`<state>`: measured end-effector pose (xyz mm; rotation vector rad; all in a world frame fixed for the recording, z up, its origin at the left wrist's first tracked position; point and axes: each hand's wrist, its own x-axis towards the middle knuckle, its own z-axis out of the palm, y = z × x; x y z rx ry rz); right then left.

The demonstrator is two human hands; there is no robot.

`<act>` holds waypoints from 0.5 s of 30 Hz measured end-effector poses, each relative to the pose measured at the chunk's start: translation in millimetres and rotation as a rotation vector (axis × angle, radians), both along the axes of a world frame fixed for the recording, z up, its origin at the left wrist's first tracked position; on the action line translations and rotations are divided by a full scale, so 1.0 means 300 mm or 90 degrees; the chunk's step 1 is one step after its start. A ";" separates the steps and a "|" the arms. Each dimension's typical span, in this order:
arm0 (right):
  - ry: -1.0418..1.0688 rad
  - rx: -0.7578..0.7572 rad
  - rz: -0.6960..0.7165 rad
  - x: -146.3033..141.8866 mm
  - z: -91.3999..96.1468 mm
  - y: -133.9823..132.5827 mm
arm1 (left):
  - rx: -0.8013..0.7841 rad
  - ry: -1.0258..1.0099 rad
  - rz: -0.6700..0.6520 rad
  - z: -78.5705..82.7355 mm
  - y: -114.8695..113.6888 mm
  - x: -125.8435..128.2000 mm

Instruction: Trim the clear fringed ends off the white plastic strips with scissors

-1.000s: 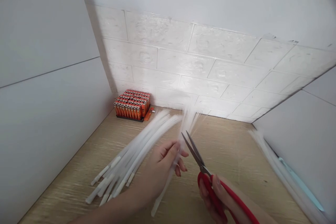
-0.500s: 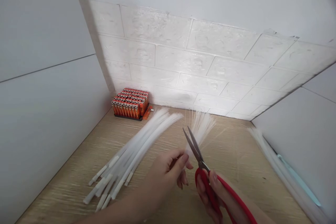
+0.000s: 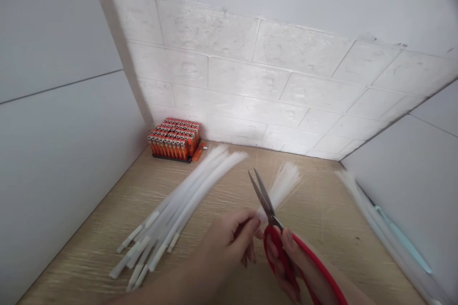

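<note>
We catalogued one left hand at lower centre, its fingers curled closed and pinching a tuft of fine white filaments, which fanned upward and to the right, just right of centre in the frame. We entered one right hand at lower right, closed through the finger loops of a pair of red-handled scissors, with the steel blades slightly parted and pointing up and to the left. The blades stood right beside the base of the tuft; we could not tell whether they touched the filaments. Next we listed a loose bundle of long white strips lying diagonally on a light wood-grain desk, left of both hands, with thick squared ends towards the lower left of the frame and fine tapering tips towards the centre. It did not touch either hand. At the far left of the desk, in the back corner, we noted a dark tray of orange disposable lighters packed upright in rows, and one orange lighter lying against the tray's right side. Along the right edge of the desk lay a further pale bundle of white strands, with a pale blue strip beside it. A white brick-patterned wall closed the back, and smooth white panels rose along the left.
</note>
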<state>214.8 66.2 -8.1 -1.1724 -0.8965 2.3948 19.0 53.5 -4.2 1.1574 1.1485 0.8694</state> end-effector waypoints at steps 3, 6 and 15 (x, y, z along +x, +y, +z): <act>-0.005 -0.034 -0.016 0.005 -0.020 -0.010 | 0.001 -0.005 0.003 -0.003 0.003 0.001; -0.017 -0.050 -0.021 0.005 -0.027 -0.013 | 0.004 -0.006 0.005 -0.005 0.003 0.002; -0.094 -0.021 0.016 0.019 0.007 -0.017 | 0.000 -0.007 0.000 0.003 0.002 0.000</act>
